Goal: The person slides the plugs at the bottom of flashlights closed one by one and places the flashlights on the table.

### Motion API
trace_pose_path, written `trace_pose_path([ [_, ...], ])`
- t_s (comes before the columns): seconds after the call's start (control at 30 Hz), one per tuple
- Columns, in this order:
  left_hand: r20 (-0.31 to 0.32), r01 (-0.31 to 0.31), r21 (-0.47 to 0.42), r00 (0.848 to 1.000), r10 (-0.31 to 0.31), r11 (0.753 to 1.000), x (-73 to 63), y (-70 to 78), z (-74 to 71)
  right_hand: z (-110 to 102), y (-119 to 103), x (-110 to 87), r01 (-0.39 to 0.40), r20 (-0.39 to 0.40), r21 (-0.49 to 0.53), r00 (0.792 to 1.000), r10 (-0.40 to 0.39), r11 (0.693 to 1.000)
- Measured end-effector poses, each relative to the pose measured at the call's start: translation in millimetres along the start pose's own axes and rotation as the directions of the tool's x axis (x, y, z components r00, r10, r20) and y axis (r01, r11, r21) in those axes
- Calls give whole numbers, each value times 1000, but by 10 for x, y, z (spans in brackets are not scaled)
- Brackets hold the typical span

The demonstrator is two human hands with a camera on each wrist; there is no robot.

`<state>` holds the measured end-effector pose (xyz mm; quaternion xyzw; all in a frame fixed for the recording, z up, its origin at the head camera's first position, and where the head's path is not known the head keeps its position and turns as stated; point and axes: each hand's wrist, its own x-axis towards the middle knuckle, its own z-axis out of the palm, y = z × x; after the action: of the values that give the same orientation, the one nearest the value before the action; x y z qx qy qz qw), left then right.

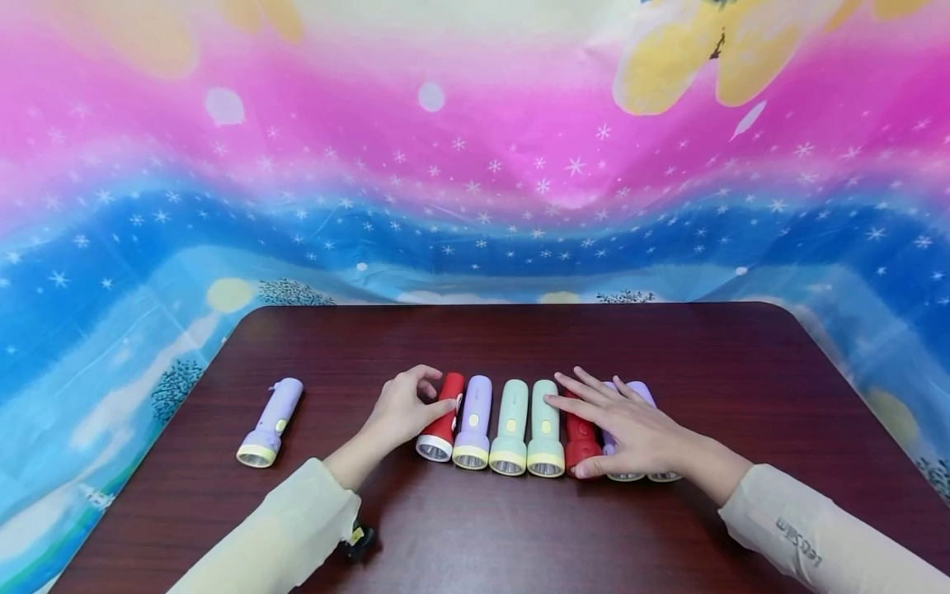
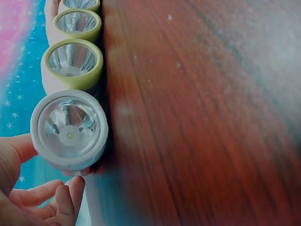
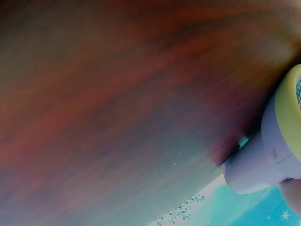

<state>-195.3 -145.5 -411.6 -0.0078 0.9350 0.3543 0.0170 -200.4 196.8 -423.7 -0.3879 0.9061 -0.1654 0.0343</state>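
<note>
A row of flashlights lies side by side across the table. At its left end is a red flashlight [image 1: 448, 422] with a silver-white rim [image 2: 70, 160]; my left hand [image 1: 401, 406] holds it, thumb over its body and curled fingers at its left side. Further right come a purple flashlight [image 1: 477, 417], a mint-green flashlight [image 1: 511, 421] and another mint-green flashlight [image 1: 546, 429]. My right hand [image 1: 634, 429] spreads its fingers over the right end of the row, partly covering a second red flashlight [image 1: 581, 437] and two purple flashlights [image 3: 254, 165].
Apart on the left lies a single purple flashlight [image 1: 275, 421] with a yellow rim. The dark wooden table [image 1: 445, 528] has rounded far corners. A colourful snowflake-patterned cloth [image 1: 475, 181] hangs behind it. A small black object [image 1: 359, 542] shows by the left sleeve.
</note>
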Motion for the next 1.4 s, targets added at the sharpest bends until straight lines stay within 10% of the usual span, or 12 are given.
trace_pose_path([
  [0.7, -8, -9, -22, 1000, 9, 1000, -40, -375, -456, 21, 17, 12, 8, 6, 5, 1000, -8, 1000],
  [1.4, -216, -29, 84, 975, 47, 996, -281, -847, -1132, 14, 23, 17, -1, 10, 4, 1000, 1, 1000],
])
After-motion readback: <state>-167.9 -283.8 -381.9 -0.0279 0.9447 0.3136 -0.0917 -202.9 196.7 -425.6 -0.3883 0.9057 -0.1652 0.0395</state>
